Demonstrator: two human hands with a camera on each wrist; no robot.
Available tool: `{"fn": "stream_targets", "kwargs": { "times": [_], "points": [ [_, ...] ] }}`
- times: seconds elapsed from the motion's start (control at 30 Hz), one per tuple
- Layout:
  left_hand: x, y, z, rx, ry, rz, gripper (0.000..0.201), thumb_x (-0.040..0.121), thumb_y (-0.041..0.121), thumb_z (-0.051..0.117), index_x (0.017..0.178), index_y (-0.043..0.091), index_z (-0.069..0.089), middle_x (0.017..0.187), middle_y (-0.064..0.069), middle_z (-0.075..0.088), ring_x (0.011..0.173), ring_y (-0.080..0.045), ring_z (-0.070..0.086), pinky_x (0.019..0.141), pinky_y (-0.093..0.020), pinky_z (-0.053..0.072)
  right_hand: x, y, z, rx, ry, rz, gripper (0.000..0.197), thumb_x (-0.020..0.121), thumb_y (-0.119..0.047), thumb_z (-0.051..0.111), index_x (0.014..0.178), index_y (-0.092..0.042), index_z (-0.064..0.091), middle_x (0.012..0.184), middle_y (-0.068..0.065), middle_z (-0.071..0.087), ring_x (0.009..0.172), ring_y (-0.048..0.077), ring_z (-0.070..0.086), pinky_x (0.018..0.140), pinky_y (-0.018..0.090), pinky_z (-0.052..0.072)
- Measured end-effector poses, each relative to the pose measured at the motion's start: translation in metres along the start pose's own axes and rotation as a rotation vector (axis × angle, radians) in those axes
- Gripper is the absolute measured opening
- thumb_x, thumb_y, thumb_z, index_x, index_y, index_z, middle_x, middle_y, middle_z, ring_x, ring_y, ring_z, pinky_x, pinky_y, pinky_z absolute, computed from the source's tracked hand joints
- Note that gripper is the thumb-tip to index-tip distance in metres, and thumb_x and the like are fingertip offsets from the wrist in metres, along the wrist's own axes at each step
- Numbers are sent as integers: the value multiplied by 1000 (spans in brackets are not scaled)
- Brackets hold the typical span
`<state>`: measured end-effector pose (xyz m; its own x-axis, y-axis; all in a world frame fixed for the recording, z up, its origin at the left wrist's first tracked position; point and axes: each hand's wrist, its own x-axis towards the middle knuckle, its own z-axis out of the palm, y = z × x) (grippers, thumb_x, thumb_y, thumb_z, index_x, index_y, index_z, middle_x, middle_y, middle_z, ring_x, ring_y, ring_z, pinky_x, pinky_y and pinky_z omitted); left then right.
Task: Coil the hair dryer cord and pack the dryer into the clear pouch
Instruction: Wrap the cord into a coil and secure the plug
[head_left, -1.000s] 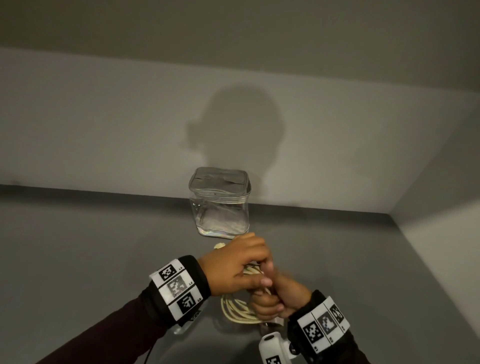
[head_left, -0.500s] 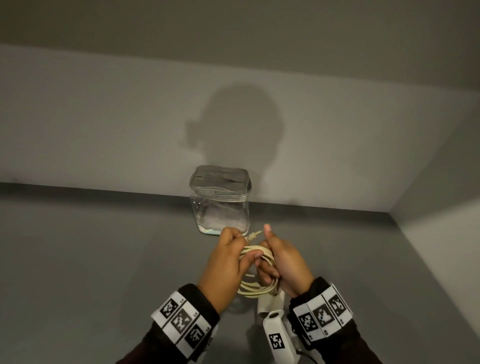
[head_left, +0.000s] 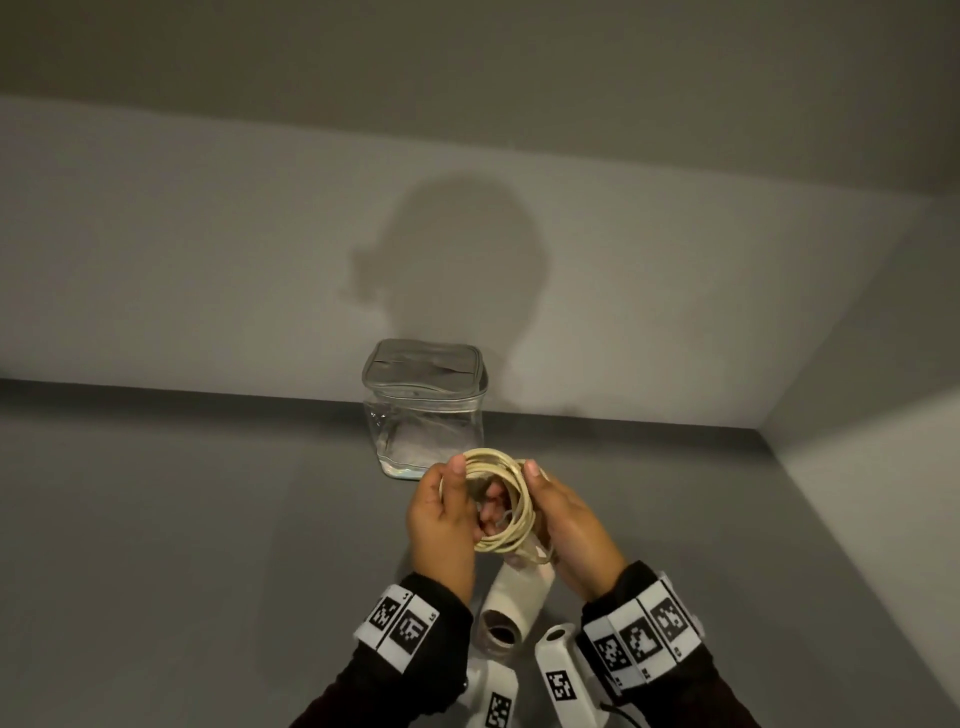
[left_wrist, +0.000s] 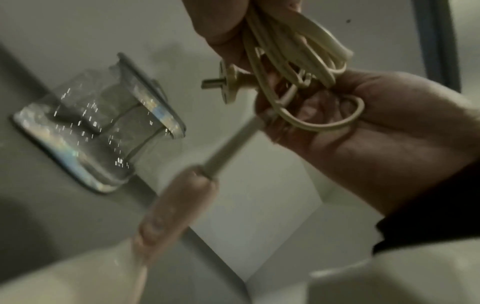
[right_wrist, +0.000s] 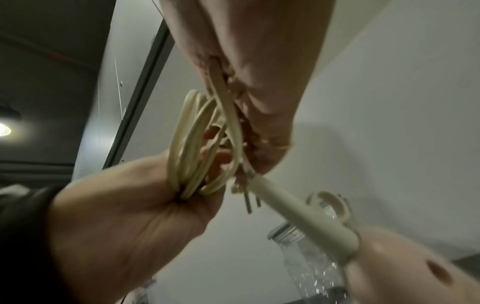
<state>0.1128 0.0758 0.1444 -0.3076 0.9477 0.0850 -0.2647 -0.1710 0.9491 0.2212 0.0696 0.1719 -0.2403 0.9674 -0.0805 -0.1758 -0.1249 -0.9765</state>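
A cream cord (head_left: 511, 501) is wound into a loose coil held between both hands above the grey table. My left hand (head_left: 457, 499) grips the coil's left side and my right hand (head_left: 540, 499) grips its right side. The left wrist view shows the plug (left_wrist: 228, 84) sticking out of the cord (left_wrist: 298, 47) beside my left fingers (left_wrist: 221, 22). The pale hair dryer (head_left: 514, 597) sits just below the hands on its cord end, its handle (right_wrist: 298, 216) pointing away. Behind the hands, the clear pouch (head_left: 426, 410) stands upright with its top closed.
The grey table (head_left: 182, 545) meets a grey back wall (head_left: 208, 260) right behind the pouch, and a side wall (head_left: 883, 493) closes off the right. White wrist-camera mounts (head_left: 561, 675) show at the bottom edge.
My left hand uncrossed from over the right. Both hands now hold the coil side by side, farther forward near the pouch, and the dryer has come into view beneath them.
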Motion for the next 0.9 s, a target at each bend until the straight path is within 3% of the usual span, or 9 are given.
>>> {"fn": "stream_targets", "kwargs": {
  "times": [0.13, 0.27, 0.4, 0.5, 0.57, 0.63, 0.73, 0.8, 0.9],
  "points": [
    [-6, -9, 3, 35, -49, 95, 31, 81, 56, 47, 71, 28, 57, 49, 2, 56, 39, -5, 47, 39, -21, 41, 0, 3, 5, 33, 108, -37, 45, 84, -45, 38, 75, -7, 59, 42, 0, 51, 44, 17, 50, 48, 25, 45],
    [-8, -19, -4, 82, -211, 190, 36, 77, 63, 42, 78, 31, 59, 62, 6, 64, 53, -6, 56, 51, -17, 46, 3, -3, 6, -27, 288, -8, 52, 92, -38, 39, 47, -15, 48, 31, -3, 38, 34, 13, 37, 41, 23, 37],
    [3, -2, -17, 4, -461, -67, 39, 71, 56, 51, 72, 18, 61, 52, -1, 63, 51, -13, 61, 51, -20, 50, 9, -9, -2, -329, 267, -55, 44, 93, -36, 39, 59, -11, 51, 39, -2, 39, 37, 11, 35, 45, 24, 33],
    [15, 15, -28, 20, -727, -256, 52, 66, 70, 53, 72, 20, 65, 52, -1, 63, 60, -18, 63, 63, -25, 55, 11, -7, -4, -541, 197, -111, 38, 93, -35, 40, 66, -13, 55, 49, -6, 47, 42, 4, 42, 50, 20, 34],
    [19, 25, -32, 75, -850, -347, 66, 69, 77, 37, 69, 16, 64, 45, 1, 59, 59, -20, 64, 70, -28, 54, 11, -7, 0, -613, 150, -142, 39, 93, -36, 41, 58, -21, 51, 46, -7, 49, 46, 3, 46, 55, 22, 37],
    [21, 33, -31, 149, -917, -431, 78, 78, 71, 15, 65, 10, 62, 37, 2, 56, 53, -18, 63, 73, -31, 52, 11, -6, 3, -685, 66, -144, 40, 92, -38, 40, 56, -25, 51, 52, -6, 54, 55, 7, 52, 63, 29, 42],
    [17, 36, -26, 213, -797, -421, 65, 83, 63, 22, 52, 14, 54, 30, 6, 41, 41, -15, 53, 69, -35, 49, 12, -3, 6, -663, 18, -154, 42, 89, -46, 40, 64, -17, 57, 57, 2, 58, 55, 12, 53, 57, 26, 42],
    [10, 33, -20, 147, -696, -387, 53, 82, 58, 37, 48, 19, 49, 32, 9, 30, 35, -13, 38, 53, -27, 42, 14, -3, 6, -471, 91, -155, 37, 89, -40, 45, 66, -14, 57, 56, 6, 54, 48, 8, 46, 48, 20, 38],
    [6, 26, -16, -3, -610, -403, 30, 83, 42, 51, 66, 18, 60, 34, 9, 26, 32, -8, 25, 37, -18, 30, 17, -2, -2, -179, 223, -174, 27, 91, -18, 47, 70, -9, 61, 57, 0, 58, 51, 6, 53, 52, 17, 45]
  ]
}}
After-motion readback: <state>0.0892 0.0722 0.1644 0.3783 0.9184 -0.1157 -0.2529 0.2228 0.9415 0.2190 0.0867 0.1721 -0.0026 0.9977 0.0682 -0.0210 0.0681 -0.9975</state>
